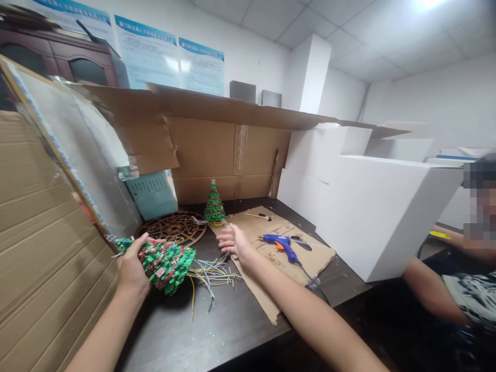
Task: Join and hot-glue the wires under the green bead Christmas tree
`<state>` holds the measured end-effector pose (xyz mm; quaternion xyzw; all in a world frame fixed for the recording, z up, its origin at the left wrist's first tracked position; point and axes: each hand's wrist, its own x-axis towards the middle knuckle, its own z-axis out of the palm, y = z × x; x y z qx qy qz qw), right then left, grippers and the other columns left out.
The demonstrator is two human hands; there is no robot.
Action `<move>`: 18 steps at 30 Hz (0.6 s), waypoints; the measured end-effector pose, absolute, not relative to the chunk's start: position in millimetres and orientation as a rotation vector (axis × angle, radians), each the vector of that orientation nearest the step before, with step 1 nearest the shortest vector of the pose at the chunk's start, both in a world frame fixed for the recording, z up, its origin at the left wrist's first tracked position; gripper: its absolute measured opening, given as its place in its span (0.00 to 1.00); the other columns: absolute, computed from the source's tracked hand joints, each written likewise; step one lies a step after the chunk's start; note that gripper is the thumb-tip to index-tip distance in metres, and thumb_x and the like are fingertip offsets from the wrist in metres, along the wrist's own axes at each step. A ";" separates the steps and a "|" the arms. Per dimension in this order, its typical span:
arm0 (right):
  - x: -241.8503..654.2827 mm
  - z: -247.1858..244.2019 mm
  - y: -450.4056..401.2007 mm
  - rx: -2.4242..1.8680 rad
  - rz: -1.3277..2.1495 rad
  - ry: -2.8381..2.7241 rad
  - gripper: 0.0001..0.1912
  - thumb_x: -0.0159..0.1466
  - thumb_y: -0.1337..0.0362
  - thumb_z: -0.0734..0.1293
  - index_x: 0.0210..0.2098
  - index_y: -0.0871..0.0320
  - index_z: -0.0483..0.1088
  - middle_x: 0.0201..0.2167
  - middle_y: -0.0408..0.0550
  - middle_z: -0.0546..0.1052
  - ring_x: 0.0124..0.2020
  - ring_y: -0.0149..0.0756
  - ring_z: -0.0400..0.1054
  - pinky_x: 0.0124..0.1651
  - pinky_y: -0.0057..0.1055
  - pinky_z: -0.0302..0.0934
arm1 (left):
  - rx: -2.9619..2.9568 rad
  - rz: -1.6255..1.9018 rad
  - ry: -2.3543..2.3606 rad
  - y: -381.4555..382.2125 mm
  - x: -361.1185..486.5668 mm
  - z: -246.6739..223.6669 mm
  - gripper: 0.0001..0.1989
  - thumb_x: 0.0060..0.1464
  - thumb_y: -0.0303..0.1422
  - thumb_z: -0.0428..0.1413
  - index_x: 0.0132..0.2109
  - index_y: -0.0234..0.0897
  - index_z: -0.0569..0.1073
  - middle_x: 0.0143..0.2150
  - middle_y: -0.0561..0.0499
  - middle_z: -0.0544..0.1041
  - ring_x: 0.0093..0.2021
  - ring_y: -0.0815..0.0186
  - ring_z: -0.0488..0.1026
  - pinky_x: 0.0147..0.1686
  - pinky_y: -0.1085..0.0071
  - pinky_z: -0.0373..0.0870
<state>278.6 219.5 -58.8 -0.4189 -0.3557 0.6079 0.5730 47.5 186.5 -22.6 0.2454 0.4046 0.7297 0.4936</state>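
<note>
My left hand [134,266] is wrapped round a small green Christmas tree [166,266] with red garland, which lies tilted with its tip to the left. Over the edge of a cardboard sheet [267,299], my right hand [235,242] is stretched out with its fingers apart and nothing visible in them. Just beyond it a second small Christmas tree [214,205] stands upright. Loose yellow, white and blue wires [213,274] lie on the table between my hands. A blue glue gun [284,245] rests on the cardboard, right of my right hand.
A round openwork brown stand [174,227] and a teal box [151,194] are at the back left. Cardboard panels [205,147] wall in the dark table [166,330]. White boxes [380,217] stand on the right, with another person's arm [434,292] beyond them.
</note>
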 end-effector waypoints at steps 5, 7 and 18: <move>262.2 -67.1 201.9 -0.995 1.403 -1.331 0.22 0.65 0.47 0.71 0.37 0.62 0.78 0.28 0.50 0.79 0.29 0.36 0.71 0.33 0.29 0.67 | 0.674 1.784 0.970 184.3 48.5 -25.8 0.10 0.43 0.38 0.63 0.27 0.35 0.74 0.23 0.50 0.78 0.32 0.55 0.81 0.36 0.61 0.80; 257.0 -68.0 190.0 -0.938 1.386 -1.515 0.19 0.58 0.49 0.77 0.33 0.60 0.79 0.31 0.49 0.81 0.37 0.41 0.72 0.42 0.33 0.67 | 0.696 1.797 0.963 183.2 48.4 -27.6 0.12 0.41 0.39 0.64 0.27 0.35 0.73 0.24 0.50 0.78 0.32 0.55 0.81 0.36 0.62 0.79; 237.4 -84.4 175.0 -0.991 0.502 -2.303 0.04 0.65 0.64 0.68 0.35 0.56 0.76 0.36 0.48 0.80 0.38 0.42 0.71 0.41 0.32 0.56 | 0.704 1.804 0.882 183.2 45.4 -40.0 0.17 0.38 0.44 0.67 0.26 0.36 0.73 0.24 0.47 0.79 0.32 0.54 0.80 0.35 0.62 0.76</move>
